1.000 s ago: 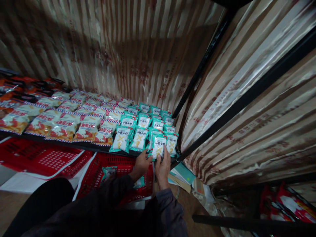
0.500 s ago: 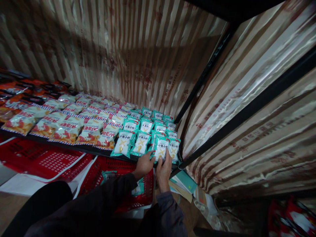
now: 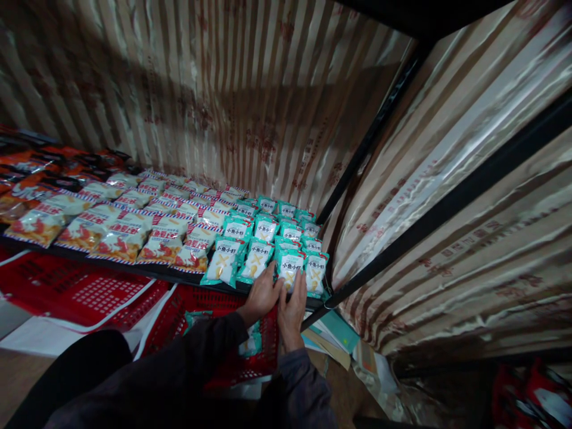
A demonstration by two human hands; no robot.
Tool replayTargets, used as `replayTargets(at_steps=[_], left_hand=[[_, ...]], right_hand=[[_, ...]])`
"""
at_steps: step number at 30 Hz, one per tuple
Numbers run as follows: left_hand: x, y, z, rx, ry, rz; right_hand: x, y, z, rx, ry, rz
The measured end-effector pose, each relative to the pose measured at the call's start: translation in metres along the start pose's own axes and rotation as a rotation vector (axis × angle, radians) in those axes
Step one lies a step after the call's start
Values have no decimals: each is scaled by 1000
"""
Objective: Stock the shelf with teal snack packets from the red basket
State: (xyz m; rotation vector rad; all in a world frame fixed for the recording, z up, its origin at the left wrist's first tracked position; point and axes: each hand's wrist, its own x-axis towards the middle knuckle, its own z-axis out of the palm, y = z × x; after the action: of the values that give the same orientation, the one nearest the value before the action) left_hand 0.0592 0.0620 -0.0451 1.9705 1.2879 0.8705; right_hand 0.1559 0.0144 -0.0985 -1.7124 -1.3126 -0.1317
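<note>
Packet (image 3: 289, 269) of “小鱼小虾” between hands (image 3: 261, 295)

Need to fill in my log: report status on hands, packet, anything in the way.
Left hand and right hand at front teal packet, grip unclear. Packet printed side up. Neighbouring packets crowd both sides; red basket below.

So the snack bags (image 3: 255, 258) sit in rows on the shelf (image 3: 172, 273), running from the left edge to just past the centre of the frame. Curtain's (image 3: 263, 107) right behind them, baskets (image 3: 179, 325) are below at lower left, and a slanted pole (image 3: 451, 217) crosses to the upper right.
</note>
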Motion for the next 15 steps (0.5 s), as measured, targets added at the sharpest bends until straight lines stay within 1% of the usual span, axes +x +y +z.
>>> replayTargets(at_steps=[3,7,11,15], left_hand=[[5,2,0,-4,-40,-52],[11,6,0,17,-47,-44],[16,10,0,18,-65,-72],[15,11,2,0,-32,-75]], right_hand=[[0,1,5,17,-23,-1],[5,5,8,30,-18,4],[13,8,11,26,-2,-5],[16,8,12,13,-6,-52]])
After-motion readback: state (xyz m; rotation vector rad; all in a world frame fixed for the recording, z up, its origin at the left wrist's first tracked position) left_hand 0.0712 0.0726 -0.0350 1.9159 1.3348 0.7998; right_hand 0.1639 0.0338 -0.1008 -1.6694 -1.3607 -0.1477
